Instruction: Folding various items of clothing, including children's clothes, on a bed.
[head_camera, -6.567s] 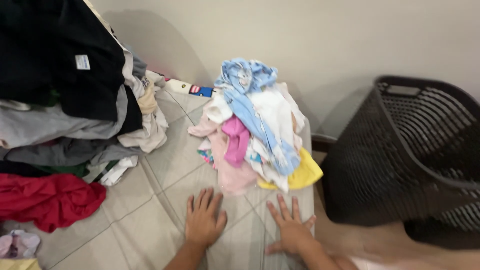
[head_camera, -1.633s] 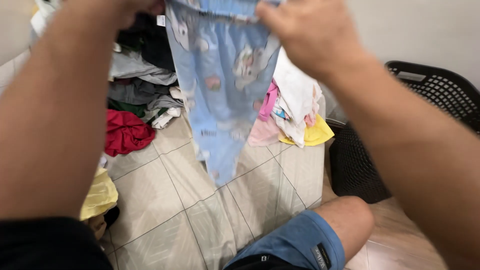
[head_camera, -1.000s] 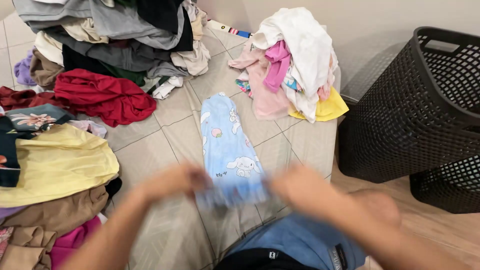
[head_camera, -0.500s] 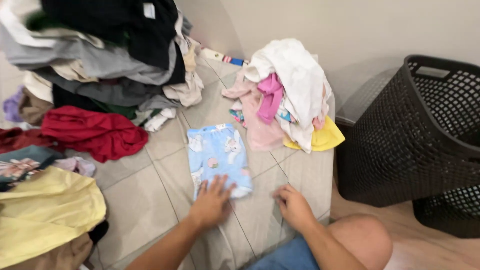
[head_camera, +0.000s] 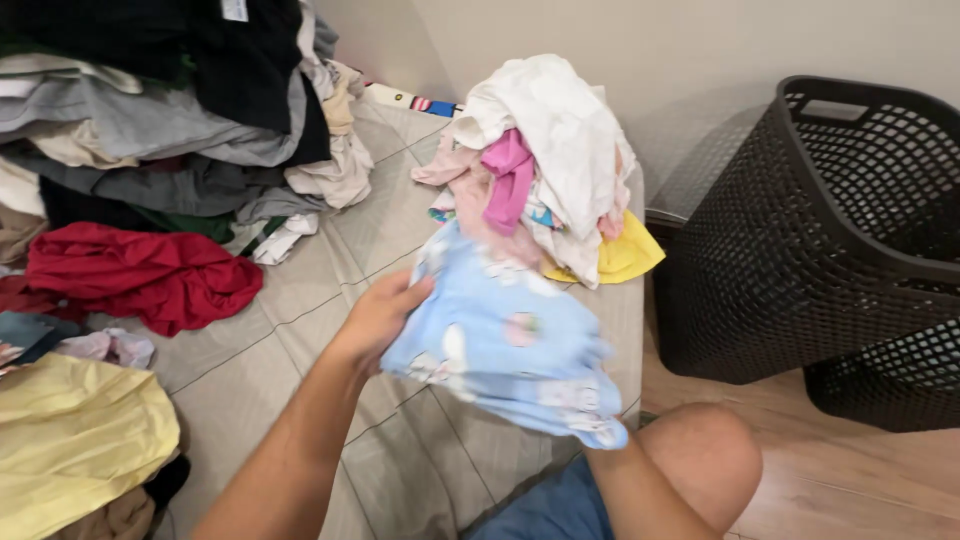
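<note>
- Pale sheets (head_camera: 300, 330) with a square pattern cover the bed, and clothes lie all over it beside a plain wall.
- Lifted just off the sheets, near the bed's edge, is a folded blue cloth (head_camera: 505, 345) with little cartoon pictures on it.
- My left hand (head_camera: 375, 318) grips the cloth's left side, thumb on top and fingers tucked under.
- My right hand is hidden under the cloth, so I cannot tell if it is shut or flat. Only that forearm shows, coming up past my bare knee (head_camera: 700, 460).
- The cloth looks soft and floppy. Its near corner already droops, so I think the fold could fall open if the left hand tips it.
- If the hidden hand slides away, the cloth could sag in the middle and get messy.
- A small pile (head_camera: 545, 170) of white, pink and yellow clothes sits just behind the cloth, close to the wall. It looks tall and loose. A bump could make it topple.
- A black basket (head_camera: 830, 230) with holes stands on the wood floor, right of the bed. The cloth hangs near that edge, so a slip could drop it onto the floor.
- A red shirt (head_camera: 140, 275), a big dark heap (head_camera: 150, 110) and a yellow cloth (head_camera: 70, 440) lie to the left, well apart from my hands.
</note>
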